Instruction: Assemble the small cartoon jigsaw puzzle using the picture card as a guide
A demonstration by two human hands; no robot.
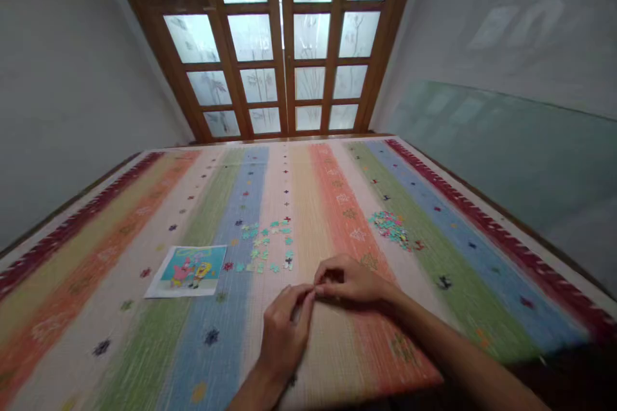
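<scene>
Over the cream stripe of the cloth, my left hand (288,327) and my right hand (349,281) meet fingertip to fingertip. Both are closed in a pinch, thumb against finger. Whatever lies between the tips is too small and hidden to name. Just beyond my left hand, several light teal jigsaw pieces (274,268) lie spread out singly and in small groups. A mixed heap of jigsaw pieces (390,227), teal with pink and yellow bits, sits farther off to the right of my right hand.
Left of the loose pieces lies a printed picture sheet (193,273) with a pink and a yellow cartoon figure on teal. A striped, patterned cloth (168,347) covers the broad surface. Walls flank it, and a wooden glass-paned door (284,64) stands at the far end.
</scene>
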